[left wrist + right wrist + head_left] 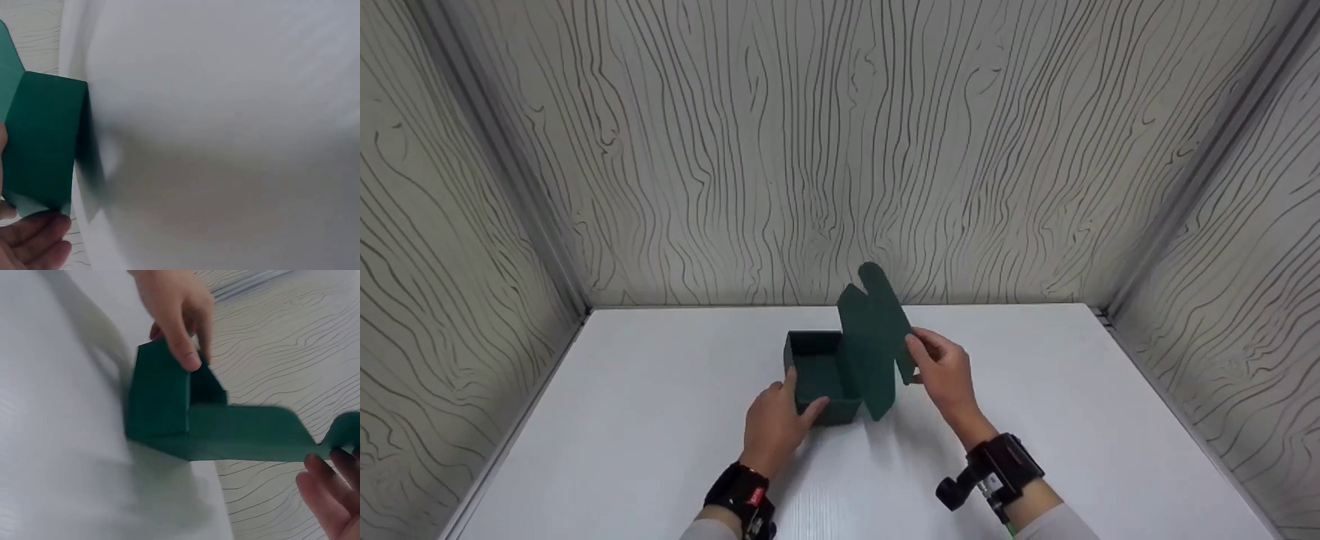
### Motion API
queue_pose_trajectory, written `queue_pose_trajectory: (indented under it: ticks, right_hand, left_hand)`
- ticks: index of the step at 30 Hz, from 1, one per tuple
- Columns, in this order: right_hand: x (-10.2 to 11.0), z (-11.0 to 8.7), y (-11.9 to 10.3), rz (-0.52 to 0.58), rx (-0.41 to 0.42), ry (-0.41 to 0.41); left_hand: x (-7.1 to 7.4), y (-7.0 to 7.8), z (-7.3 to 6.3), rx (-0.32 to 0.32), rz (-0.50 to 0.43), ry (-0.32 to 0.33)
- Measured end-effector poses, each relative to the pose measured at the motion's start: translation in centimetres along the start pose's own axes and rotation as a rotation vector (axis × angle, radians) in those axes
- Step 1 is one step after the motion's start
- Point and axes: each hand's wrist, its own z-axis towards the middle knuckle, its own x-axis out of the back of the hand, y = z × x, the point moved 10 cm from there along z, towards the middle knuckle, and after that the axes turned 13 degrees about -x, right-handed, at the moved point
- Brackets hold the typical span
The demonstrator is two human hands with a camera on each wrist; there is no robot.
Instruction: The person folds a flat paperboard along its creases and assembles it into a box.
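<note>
A dark green folding cardboard box [819,375] sits on the white table with its inside showing. Its lid [874,345], with tabs and a front flap, stands raised on the right side. My left hand [775,421] holds the box at its near left corner, thumb over the near wall. In the right wrist view that left hand [177,312] grips the box wall [160,391] from above. My right hand [946,375] pinches the flap at the lid's outer edge. In the left wrist view, a green side panel [45,140] shows beside the left fingers [36,239].
The white table [660,390] extends around the box. Wood-grain patterned panels [810,150] enclose it at the back and both sides. Each wrist wears a black strapped device, such as the right one [1005,469].
</note>
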Motion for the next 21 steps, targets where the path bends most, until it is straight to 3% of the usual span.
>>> queue_pose_trajectory:
  ticks: [7, 15, 21]
  right_hand:
    - [-0.5, -0.6, -3.4, -0.211, 0.172, 0.081]
    - [-0.6, -0.2, -3.5, -0.275, 0.188, 0.087]
    - [-0.1, 0.6, -3.7, -0.282, 0.165, 0.068]
  left_hand:
    - [-0.6, 1.5, -0.4, -0.107, -0.07, 0.049]
    - [-1.0, 0.5, -0.6, -0.137, -0.181, 0.013]
    - [-0.8, 0.4, -0.3, -0.203, -0.171, -0.015]
